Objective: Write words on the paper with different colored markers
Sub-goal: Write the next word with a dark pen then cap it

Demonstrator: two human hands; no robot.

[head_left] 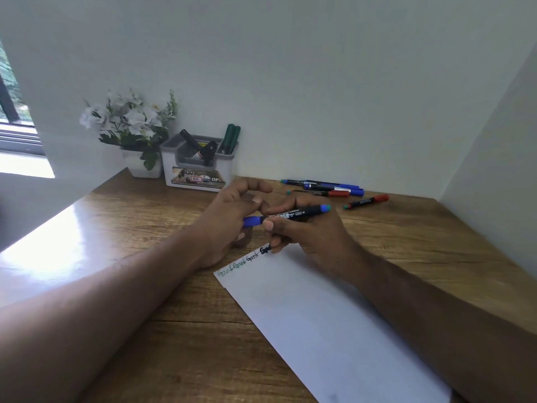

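Both hands meet over the middle of the wooden tabletop point(122, 301), just beyond the far edge of the sheet of white paper point(319, 324). The right hand point(311, 242) grips a blue-capped marker point(290, 214) by its black barrel, thumb and fingers curled round it, and the marker lies nearly level with its blue end pointing toward the back right. The left hand point(232, 216) has its fingers curled round the blue cap point(251, 221) at the marker's other end; whether the cap is seated or partly off cannot be told.

The paper lies at a slant, running from the tabletop's centre toward the near right corner, and the right forearm rests across it. Along the paper's far edge stands a row of handwritten words point(245, 261) in green and darker ink, the last one partly hidden under the right hand's fingers.

Near the back edge, right of centre, lies a cluster of markers point(328, 188) with blue and red caps, and a red-capped marker point(366, 201) lies apart, just to their right. A small loose green cap point(288, 192) sits beside the cluster. At the back left a white desk organizer point(197, 167) holds dark markers and two green markers point(231, 136), and next to it stands a white pot of white flowers point(129, 120).
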